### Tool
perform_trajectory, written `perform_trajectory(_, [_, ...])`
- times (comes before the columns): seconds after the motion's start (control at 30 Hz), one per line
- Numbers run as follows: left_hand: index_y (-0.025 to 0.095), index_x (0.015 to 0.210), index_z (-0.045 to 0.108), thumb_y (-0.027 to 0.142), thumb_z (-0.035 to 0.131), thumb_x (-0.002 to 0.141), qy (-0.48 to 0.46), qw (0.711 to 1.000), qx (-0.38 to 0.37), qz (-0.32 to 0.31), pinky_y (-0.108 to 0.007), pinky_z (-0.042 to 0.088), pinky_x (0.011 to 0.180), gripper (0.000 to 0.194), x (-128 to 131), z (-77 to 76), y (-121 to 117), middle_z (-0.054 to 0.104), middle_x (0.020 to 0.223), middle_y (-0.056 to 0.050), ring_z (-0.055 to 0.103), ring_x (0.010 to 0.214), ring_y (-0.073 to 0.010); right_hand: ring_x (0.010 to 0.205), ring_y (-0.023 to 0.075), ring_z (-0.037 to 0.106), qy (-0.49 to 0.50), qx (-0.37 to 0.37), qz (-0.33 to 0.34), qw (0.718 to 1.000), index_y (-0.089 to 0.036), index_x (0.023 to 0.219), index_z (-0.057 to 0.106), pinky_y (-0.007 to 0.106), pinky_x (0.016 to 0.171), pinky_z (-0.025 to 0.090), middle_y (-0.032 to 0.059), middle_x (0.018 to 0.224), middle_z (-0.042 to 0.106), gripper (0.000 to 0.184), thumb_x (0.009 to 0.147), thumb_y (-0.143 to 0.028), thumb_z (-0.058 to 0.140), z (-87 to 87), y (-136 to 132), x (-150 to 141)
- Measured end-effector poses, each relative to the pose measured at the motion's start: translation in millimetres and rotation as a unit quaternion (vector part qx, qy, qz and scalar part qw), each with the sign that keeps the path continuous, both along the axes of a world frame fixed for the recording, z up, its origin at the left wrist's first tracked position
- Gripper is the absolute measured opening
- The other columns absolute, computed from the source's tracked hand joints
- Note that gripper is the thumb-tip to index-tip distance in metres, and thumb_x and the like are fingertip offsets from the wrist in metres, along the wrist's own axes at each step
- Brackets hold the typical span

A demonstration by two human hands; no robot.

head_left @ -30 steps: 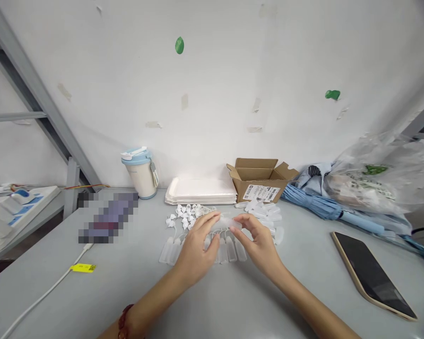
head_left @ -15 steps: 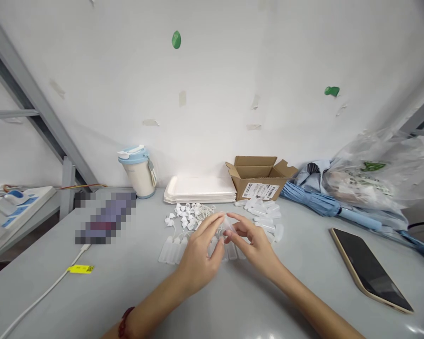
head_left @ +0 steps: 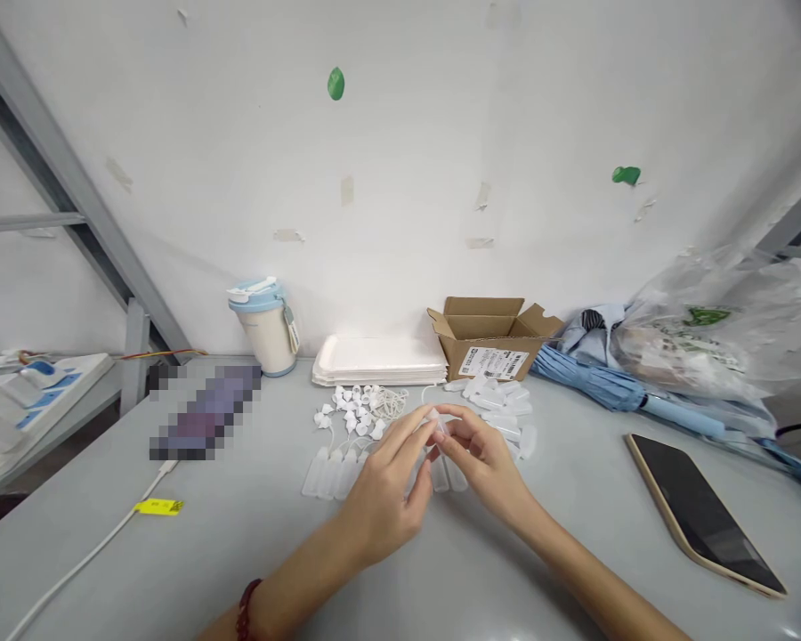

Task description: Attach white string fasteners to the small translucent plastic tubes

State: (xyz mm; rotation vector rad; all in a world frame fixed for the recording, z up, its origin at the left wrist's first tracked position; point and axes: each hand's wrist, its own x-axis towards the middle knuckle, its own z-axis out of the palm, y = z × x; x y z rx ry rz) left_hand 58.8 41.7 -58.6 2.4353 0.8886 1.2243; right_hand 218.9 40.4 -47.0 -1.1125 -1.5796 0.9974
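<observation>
Count at centre one left hand [head_left: 384,503], one right hand [head_left: 490,454]; at nine o'clock, at least three tubes [head_left: 316,474]; at ten, one lidded cup [head_left: 265,336] and white caps [head_left: 351,417] — too jumbled to number; at one, one open carton [head_left: 459,356]; at three, one phone [head_left: 700,512].

The tabletop [head_left: 240,534] is plain grey. Behind it rises a white wall [head_left: 414,107], spotted above the tabletop with green scraps [head_left: 335,84] and tape [head_left: 347,190]. A grey beam [head_left: 48,133] slants to the tabletop's left, another bar [head_left: 784,227] to its right. Light glints on the tabletop's near part.
</observation>
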Motion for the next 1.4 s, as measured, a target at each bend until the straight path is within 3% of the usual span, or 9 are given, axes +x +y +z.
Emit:
perform_trajectory(0.33, [0.017, 0.133, 0.035, 0.006, 0.038, 0.084, 0.030, 0.999, 0.027, -0.018, -0.046, 0.039, 0.101, 0.050, 2, -3.1, 0, 0.041, 0.136, -0.013, 0.037, 0.126, -0.0251, 0.074, 0.0195, 0.066, 0.023, 0.029, -0.047, 0.998, -0.019, 0.107, 0.052, 0.032, 0.070, 0.049, 0.0033, 0.077, 0.067, 0.028, 0.085, -0.037, 0.051, -4.6, 5, 2])
perform_trajectory(0.57, [0.020, 0.127, 0.039, 0.014, 0.049, 0.082, -0.004, 0.996, 0.047, 0.080, -0.047, 0.041, 0.098, 0.046, 4, -3.6, 1, 0.050, 0.123, -0.012, 0.042, 0.119, -0.0263, 0.079, 0.0204, 0.066, -0.022, 0.028, -0.042, 0.998, -0.020, 0.101, 0.054, 0.031, 0.065, 0.051, 0.0051, 0.085, 0.067, 0.023, 0.084, -0.036, 0.052, -0.8, -2, -2])
perform_trajectory(0.83, [0.019, 0.120, 0.042, 0.019, 0.056, 0.079, 0.013, 0.990, 0.087, 0.115, -0.049, 0.043, 0.093, 0.043, 10, -7.5, 5, 0.057, 0.112, -0.011, 0.048, 0.111, -0.0281, 0.075, 0.0199, 0.067, -0.030, 0.032, -0.047, 0.998, -0.019, 0.093, 0.053, 0.026, 0.054, 0.050, 0.0053, 0.083, 0.067, 0.021, 0.084, -0.038, 0.051, -6.1, -4, -7])
perform_trajectory(1.13, [0.019, 0.117, 0.039, 0.010, 0.056, 0.070, -0.018, 0.992, 0.001, 0.127, -0.048, 0.045, 0.088, 0.050, 28, -4.0, 1, 0.053, 0.110, -0.011, 0.048, 0.108, -0.0279, 0.070, 0.0192, 0.067, -0.021, -0.012, -0.048, 0.999, -0.018, 0.083, 0.053, 0.028, 0.059, 0.050, 0.0037, 0.076, 0.067, 0.018, 0.081, -0.036, 0.055, 0.3, 3, 2])
perform_trajectory(1.4, [0.020, 0.122, 0.038, 0.017, 0.059, 0.069, 0.053, 0.991, -0.121, 0.034, -0.048, 0.042, 0.091, 0.057, 33, -4.7, 11, 0.050, 0.117, -0.012, 0.047, 0.110, -0.0287, 0.053, 0.0161, 0.060, -0.207, -0.032, -0.011, 0.978, -0.018, 0.065, 0.057, 0.025, 0.049, 0.042, 0.0005, 0.057, 0.061, 0.018, 0.078, -0.029, 0.052, 13.8, 14, 36])
